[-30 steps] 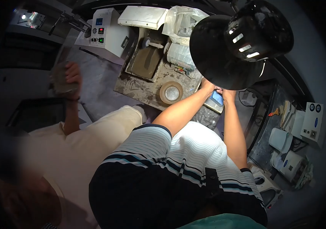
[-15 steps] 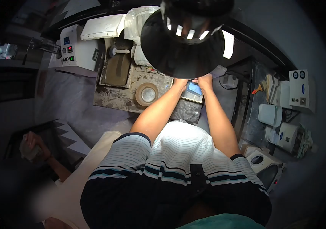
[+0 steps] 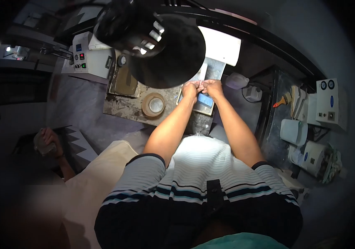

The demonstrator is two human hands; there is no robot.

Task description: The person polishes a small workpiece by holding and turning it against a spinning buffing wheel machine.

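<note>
My left hand (image 3: 190, 89) and my right hand (image 3: 213, 88) meet under the lamp, fingertips pinched together. Whatever lies between the fingers is too small to make out. Just below them, a blue rectangular block (image 3: 205, 100) lies in a pale shallow tray (image 3: 205, 111) on the workbench. A white bar-like piece (image 3: 203, 72) stands behind my fingers. The round black lamp shade (image 3: 167, 62) hangs over the bench, left of my hands, and hides part of it.
Left on the stained bench (image 3: 121, 108) are a round bowl (image 3: 146, 104) and a brown basin (image 3: 127, 83). A control box (image 3: 92, 62) stands beyond. At right, a side table holds a brush (image 3: 282, 101) and white machines (image 3: 331, 103). Another person's hand (image 3: 49, 143) is at lower left.
The lamp shade now appears further left, uncovering my hands and the tray behind them. My hands have come together above the blue block. The other person's hand has shifted slightly.
</note>
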